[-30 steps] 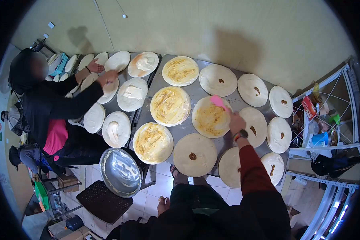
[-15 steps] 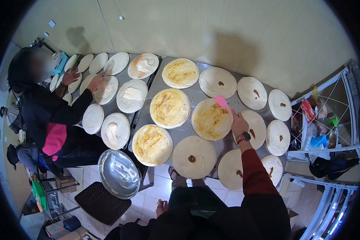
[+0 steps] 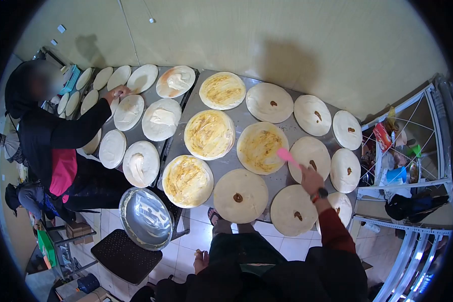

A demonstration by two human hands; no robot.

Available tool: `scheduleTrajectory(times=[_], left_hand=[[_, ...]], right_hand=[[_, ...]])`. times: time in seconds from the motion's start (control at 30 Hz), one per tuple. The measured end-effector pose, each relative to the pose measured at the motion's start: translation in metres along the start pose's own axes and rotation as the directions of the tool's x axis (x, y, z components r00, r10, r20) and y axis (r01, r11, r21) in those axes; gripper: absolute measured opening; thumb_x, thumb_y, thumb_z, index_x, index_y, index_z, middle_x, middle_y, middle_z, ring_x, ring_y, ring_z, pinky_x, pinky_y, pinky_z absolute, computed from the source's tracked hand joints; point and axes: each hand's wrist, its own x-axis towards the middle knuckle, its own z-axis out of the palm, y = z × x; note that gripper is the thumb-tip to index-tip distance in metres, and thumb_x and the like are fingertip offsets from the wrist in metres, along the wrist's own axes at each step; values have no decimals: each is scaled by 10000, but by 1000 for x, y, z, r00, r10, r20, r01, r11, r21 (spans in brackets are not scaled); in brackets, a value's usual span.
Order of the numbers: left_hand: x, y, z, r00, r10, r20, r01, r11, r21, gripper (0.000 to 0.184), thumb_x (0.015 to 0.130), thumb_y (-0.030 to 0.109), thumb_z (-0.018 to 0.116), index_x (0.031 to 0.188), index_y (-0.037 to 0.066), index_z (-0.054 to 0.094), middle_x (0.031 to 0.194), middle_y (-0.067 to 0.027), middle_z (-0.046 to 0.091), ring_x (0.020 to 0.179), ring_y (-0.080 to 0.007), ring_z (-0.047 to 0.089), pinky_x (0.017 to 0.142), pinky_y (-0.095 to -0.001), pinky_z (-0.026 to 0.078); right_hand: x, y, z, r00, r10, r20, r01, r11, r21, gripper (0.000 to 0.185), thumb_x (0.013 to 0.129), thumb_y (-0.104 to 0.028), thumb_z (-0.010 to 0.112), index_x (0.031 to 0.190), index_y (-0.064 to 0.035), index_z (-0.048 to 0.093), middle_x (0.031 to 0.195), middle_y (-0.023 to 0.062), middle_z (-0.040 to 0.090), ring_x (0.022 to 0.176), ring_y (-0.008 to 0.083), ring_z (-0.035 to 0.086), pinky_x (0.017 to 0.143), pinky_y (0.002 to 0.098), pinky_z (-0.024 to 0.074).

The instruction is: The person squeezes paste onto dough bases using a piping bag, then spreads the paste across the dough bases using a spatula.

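Note:
My right hand [image 3: 312, 181] is closed round the handle of a pink spatula [image 3: 285, 154]. The blade touches or hovers just over the right side of a flat dough round [image 3: 258, 159] smeared with yellow-brown spread; I cannot tell which. Below my wrist lies a plain dough round [image 3: 283, 220] with a brown dab in its middle, and another dabbed round [image 3: 299, 151] sits just above the hand. My left hand [image 3: 201, 261] hangs low beside my leg, away from the table, with its fingers curled; whatever they may hold is too small to make out.
Several dough rounds cover the metal table [image 3: 226, 163]. At the left, a co-worker [image 3: 60, 136] reaches over another table of rounds topped with pale cream. A large metal bowl [image 3: 127, 235] stands below it, above a dark stool [image 3: 117, 259]. A cluttered wire rack [image 3: 433, 136] borders the right.
My right hand and the spatula have moved down and to the right, from the spread round's upper edge to its right side. The co-worker's hands have shifted over the other table.

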Motion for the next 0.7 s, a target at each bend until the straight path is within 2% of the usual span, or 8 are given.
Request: scheduleTrajectory(times=[0.03, 0.1, 0.37, 0.43, 0.5, 0.6, 0.67, 0.7], left_hand=[[-3, 0, 4, 999, 33, 44, -33, 999, 1, 216, 855, 264, 499, 984, 92, 520, 938, -20, 523, 927, -207, 499, 796, -325, 408], [-11, 4, 18, 999, 22, 28, -22, 1000, 8, 205, 857, 261, 496, 973, 95, 523, 927, -16, 523, 912, -198, 502, 789, -322, 410], [-16, 7, 24, 998, 59, 3, -59, 993, 103, 222, 847, 266, 513, 988, 94, 511, 931, -18, 521, 913, -193, 502, 802, -330, 403], [-3, 6, 25, 997, 42, -62, -37, 997, 73, 222, 849, 262, 510, 992, 93, 509, 934, -21, 522, 914, -195, 502, 803, -332, 403], [-7, 0, 18, 989, 7, -145, -1, 999, 44, 221, 851, 259, 507, 996, 93, 507, 938, -24, 522, 914, -197, 503, 804, -335, 403], [-18, 5, 19, 999, 23, -22, -23, 1000, 14, 221, 856, 256, 497, 1002, 90, 508, 944, -27, 525, 924, -202, 503, 803, -336, 404], [-20, 4, 23, 999, 43, 24, -45, 995, 90, 225, 856, 266, 494, 1000, 94, 511, 942, -24, 527, 932, -201, 501, 795, -327, 401], [-20, 3, 26, 999, 40, 29, -42, 995, 90, 225, 856, 266, 494, 1000, 94, 511, 942, -24, 527, 932, -201, 501, 795, -327, 401]], right_hand=[[-20, -8, 2, 997, 24, 73, -25, 1000, 15, 307, 781, -127, 420, 1069, -173, 513, 823, 124, 549, 750, 308, 574, 623, 420, 468], [-50, -14, 16, 988, -154, -8, 154, 978, 139, 257, 802, -155, 421, 1028, -163, 543, 779, 127, 550, 722, 301, 568, 615, 413, 467], [18, -17, 18, 954, 9, -301, 59, 974, 217, 237, 813, -176, 418, 1012, -142, 541, 774, 137, 546, 696, 314, 560, 589, 428, 458], [3, -26, 43, 998, -31, -49, 37, 991, 127, 284, 788, -123, 417, 1036, -167, 547, 768, 142, 551, 684, 319, 545, 579, 430, 439], [-35, -59, 22, 988, -148, 40, 134, 959, 248, 275, 785, -127, 416, 1024, -168, 547, 780, 122, 545, 697, 318, 543, 592, 431, 437], [-35, -54, 21, 981, -191, -23, 187, 920, 344, 262, 800, -154, 422, 1033, -165, 541, 773, 119, 545, 697, 319, 541, 588, 433, 436], [-7, -34, 21, 963, -70, -260, 159, 927, 339, 250, 813, -180, 425, 1035, -153, 537, 767, 124, 544, 695, 321, 539, 587, 430, 437], [-1, -31, 20, 962, -69, -263, 158, 929, 335, 250, 813, -180, 425, 1035, -153, 537, 767, 124, 544, 695, 321, 539, 587, 430, 437]])
